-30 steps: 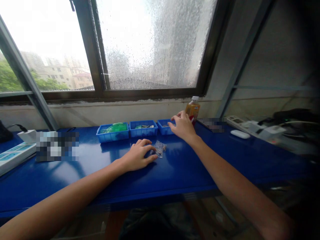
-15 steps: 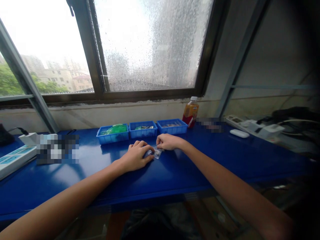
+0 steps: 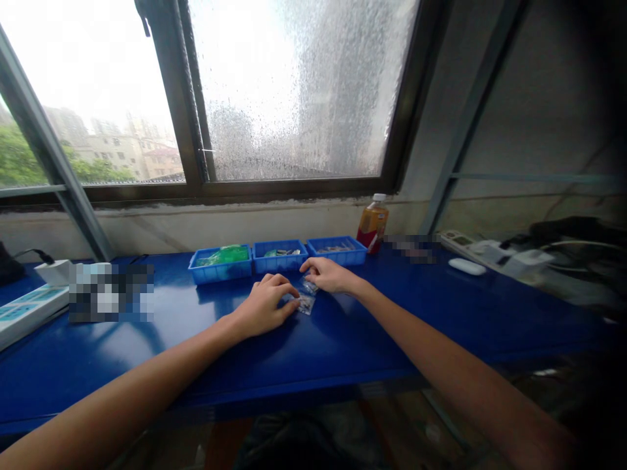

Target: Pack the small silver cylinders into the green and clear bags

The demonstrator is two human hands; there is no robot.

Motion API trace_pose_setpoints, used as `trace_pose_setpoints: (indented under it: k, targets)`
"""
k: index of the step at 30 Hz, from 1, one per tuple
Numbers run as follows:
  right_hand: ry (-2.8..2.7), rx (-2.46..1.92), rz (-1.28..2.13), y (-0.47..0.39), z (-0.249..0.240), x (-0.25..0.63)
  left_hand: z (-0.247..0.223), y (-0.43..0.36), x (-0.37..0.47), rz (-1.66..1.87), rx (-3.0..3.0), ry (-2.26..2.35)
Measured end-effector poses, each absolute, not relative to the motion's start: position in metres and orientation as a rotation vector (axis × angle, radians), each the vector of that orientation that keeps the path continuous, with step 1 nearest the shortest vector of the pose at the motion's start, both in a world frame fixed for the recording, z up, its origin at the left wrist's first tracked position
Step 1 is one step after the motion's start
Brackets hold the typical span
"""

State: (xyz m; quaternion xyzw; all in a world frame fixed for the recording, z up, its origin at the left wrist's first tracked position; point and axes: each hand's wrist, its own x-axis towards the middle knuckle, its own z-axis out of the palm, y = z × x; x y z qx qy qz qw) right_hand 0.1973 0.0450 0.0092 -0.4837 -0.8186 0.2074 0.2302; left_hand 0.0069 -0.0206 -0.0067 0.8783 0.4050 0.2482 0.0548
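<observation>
A small clear plastic bag [image 3: 306, 305] with tiny dark parts inside lies on the blue tabletop. My left hand [image 3: 267, 305] rests at its left side, thumb and fingers closed on the bag's edge. Just beyond, my right hand [image 3: 332, 275] has its fingers bent over a second piece of clear plastic, apparently another small bag [image 3: 308, 286]; the fingers partly cover it. Behind the hands stand three blue trays in a row: the left tray [image 3: 223, 271] has green bags, the middle tray [image 3: 279, 263] small packets, the right tray [image 3: 337, 258] thin pieces.
An amber drink bottle [image 3: 373, 225] stands beside the right tray. A white oval case [image 3: 467, 266] lies farther right, near chargers and cables. At left is a power strip [image 3: 36, 307] with a plug, next to a blurred-out patch. The window [image 3: 294, 98] rises behind the table.
My right hand has shifted slightly away from me and left, off the near bag, and clear plastic now shows under its fingers. My left hand stays nearly in place.
</observation>
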Motion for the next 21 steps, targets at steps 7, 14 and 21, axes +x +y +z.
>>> trace_pose_setpoints:
  k: [7, 14, 21]
  targets:
    - [-2.028, -0.943, 0.500, 0.029, 0.022, 0.184, 0.004, -0.018, 0.009, 0.964, 1.867, 1.140]
    - [-2.259, -0.627, 0.095, 0.004, 0.028, 0.171, 0.004, -0.006, -0.001, 1.072, 1.410, 1.028]
    - [-2.196, -0.935, 0.345, 0.010, 0.024, 0.172, 0.005, -0.003, -0.006, 1.347, 1.991, 1.197]
